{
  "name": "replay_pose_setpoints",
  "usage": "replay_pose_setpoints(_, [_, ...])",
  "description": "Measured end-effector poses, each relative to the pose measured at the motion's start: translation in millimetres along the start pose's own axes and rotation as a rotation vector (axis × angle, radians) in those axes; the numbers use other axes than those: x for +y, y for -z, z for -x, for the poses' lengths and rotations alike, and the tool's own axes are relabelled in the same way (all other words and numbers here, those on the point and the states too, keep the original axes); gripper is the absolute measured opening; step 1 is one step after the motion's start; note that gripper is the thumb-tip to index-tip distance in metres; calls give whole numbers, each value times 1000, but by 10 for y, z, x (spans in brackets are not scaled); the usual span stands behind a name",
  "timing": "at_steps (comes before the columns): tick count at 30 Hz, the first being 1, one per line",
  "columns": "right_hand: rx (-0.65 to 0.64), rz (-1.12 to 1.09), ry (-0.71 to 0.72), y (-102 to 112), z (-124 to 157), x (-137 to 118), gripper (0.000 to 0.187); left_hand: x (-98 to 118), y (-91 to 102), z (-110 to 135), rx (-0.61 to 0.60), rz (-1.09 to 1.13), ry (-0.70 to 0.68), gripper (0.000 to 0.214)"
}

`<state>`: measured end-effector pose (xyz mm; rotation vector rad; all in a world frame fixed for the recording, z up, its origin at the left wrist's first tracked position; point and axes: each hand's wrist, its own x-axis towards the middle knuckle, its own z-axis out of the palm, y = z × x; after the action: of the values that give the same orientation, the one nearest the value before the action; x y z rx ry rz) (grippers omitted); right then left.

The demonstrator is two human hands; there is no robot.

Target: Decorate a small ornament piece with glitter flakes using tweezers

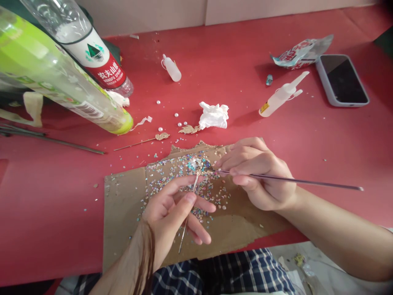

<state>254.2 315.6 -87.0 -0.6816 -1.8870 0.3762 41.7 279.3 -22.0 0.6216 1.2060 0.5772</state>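
Note:
My left hand (181, 209) pinches the thin metal stem of a hairpin-like ornament (195, 183) between thumb and forefinger, its other fingers spread below. Small blue and white chips cover the ornament's head (199, 165). From the right, my right hand (260, 172) grips a slim purple-handled brush (294, 179), with its tip against the ornament's head. Both hands are above a piece of brown cardboard (123, 213). Many tiny iridescent chips (159, 166) lie scattered over the cardboard. The exact shape of the ornament's head is hard to make out.
On the red table (322, 147) are a crumpled tissue (214, 115), two small glue bottles (281, 95), loose pearls (179, 124), gold leaf pieces (188, 130), a phone (343, 80) and a torn packet (302, 52). Large drink bottles (92, 55) lean in at left.

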Motion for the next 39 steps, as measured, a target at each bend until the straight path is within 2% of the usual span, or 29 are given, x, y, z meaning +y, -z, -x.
replay_pose_setpoints(9, [51,-65,-33,-14,3,5,13,-22,19,-10,13,-33,-11,26])
replay_pose_setpoints(17, [152,-180,-112,-42,14,18,13,-55,28,-27,4,25,-30,18])
replay_pose_setpoints(19, [175,-234,-133,-54,12,16,13,-101,76,-76,-12,37,-45,24])
replay_pose_setpoints(23, [219,-264,-200,-71,5,24,9,-184,188,-193,-83,57,-72,48])
replay_pose_setpoints(26, [195,-218,-121,-64,-3,45,9,-196,213,-227,-88,44,-96,53])
replay_pose_setpoints(29, [127,-70,-15,-43,-2,58,9,-189,196,-214,-84,24,-102,52])
replay_pose_setpoints(39, [19,134,97,9,-1,51,7,-213,202,-212,-96,11,-87,51])
